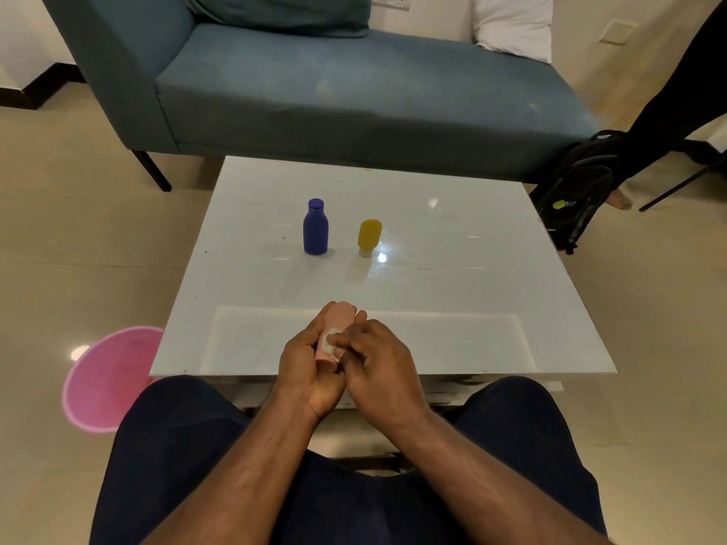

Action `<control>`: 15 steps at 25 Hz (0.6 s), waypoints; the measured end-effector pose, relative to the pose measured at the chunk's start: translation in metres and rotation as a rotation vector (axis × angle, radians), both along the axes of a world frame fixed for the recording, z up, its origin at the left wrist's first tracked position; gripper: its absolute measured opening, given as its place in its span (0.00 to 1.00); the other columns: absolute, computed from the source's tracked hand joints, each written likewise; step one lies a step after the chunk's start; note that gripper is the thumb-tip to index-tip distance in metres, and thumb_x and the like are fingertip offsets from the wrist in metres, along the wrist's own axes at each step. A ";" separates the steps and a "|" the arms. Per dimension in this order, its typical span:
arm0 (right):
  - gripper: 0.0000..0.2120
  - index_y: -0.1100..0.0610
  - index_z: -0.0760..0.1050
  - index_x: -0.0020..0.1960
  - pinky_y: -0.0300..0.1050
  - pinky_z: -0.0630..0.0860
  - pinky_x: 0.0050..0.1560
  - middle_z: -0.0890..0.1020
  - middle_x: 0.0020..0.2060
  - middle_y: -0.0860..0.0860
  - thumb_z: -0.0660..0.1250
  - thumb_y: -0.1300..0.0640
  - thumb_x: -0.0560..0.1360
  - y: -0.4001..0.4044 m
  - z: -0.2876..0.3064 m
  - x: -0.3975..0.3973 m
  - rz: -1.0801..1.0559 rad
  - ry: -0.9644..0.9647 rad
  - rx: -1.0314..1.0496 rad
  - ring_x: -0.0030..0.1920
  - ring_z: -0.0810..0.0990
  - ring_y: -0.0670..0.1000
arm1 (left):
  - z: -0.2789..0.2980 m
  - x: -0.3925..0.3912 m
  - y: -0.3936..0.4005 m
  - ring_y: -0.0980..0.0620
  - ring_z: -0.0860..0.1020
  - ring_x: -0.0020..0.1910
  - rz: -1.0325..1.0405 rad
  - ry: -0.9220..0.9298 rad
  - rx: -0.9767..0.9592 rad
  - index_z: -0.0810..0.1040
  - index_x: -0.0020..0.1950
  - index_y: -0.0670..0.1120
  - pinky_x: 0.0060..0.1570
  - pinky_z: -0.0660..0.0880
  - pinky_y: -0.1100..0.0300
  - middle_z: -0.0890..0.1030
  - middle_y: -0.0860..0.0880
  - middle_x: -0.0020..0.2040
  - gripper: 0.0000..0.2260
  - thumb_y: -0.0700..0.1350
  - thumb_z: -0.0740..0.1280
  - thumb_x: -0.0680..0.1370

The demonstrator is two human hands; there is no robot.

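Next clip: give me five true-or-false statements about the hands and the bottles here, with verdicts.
1. The left hand holds the pink bottle. True.
2. The right hand hangs idle. False: its fingers pinch the bottle's white cap.
3. The blue bottle stands upright on the table. True.
4. The yellow bottle lies on its side. False: it stands on its cap, right of the blue bottle.
5. The pink bin sits on the table. False: it is on the floor, left of the table.
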State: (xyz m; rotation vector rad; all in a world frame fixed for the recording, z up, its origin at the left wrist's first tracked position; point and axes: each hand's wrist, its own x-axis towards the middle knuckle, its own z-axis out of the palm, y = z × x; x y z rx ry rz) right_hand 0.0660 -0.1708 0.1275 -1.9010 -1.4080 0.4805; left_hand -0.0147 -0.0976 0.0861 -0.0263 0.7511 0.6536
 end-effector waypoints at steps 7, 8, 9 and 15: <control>0.12 0.57 0.80 0.56 0.44 0.75 0.52 0.79 0.51 0.53 0.66 0.64 0.74 0.007 -0.005 0.012 0.031 -0.261 -0.025 0.53 0.73 0.52 | -0.001 0.001 0.001 0.41 0.82 0.61 -0.039 0.061 0.105 0.79 0.68 0.49 0.54 0.81 0.45 0.82 0.40 0.64 0.15 0.46 0.64 0.82; 0.13 0.57 0.80 0.56 0.46 0.75 0.52 0.79 0.52 0.53 0.67 0.64 0.73 0.005 -0.006 0.008 0.078 -0.303 -0.005 0.53 0.73 0.53 | -0.002 0.001 0.000 0.41 0.81 0.62 -0.059 0.063 0.103 0.79 0.69 0.48 0.58 0.80 0.44 0.81 0.40 0.66 0.16 0.47 0.66 0.82; 0.13 0.57 0.79 0.57 0.46 0.75 0.53 0.79 0.53 0.54 0.67 0.63 0.73 0.007 -0.006 0.009 0.089 -0.333 -0.018 0.54 0.73 0.54 | -0.002 0.002 -0.002 0.41 0.81 0.63 -0.080 0.075 0.111 0.79 0.69 0.47 0.62 0.78 0.43 0.80 0.40 0.66 0.17 0.49 0.67 0.81; 0.13 0.56 0.78 0.58 0.47 0.73 0.56 0.78 0.54 0.52 0.64 0.61 0.75 0.026 -0.008 0.029 0.047 -0.287 -0.138 0.56 0.72 0.53 | 0.000 0.005 -0.008 0.43 0.83 0.60 -0.102 0.154 0.233 0.81 0.65 0.52 0.56 0.79 0.44 0.85 0.44 0.60 0.20 0.60 0.58 0.83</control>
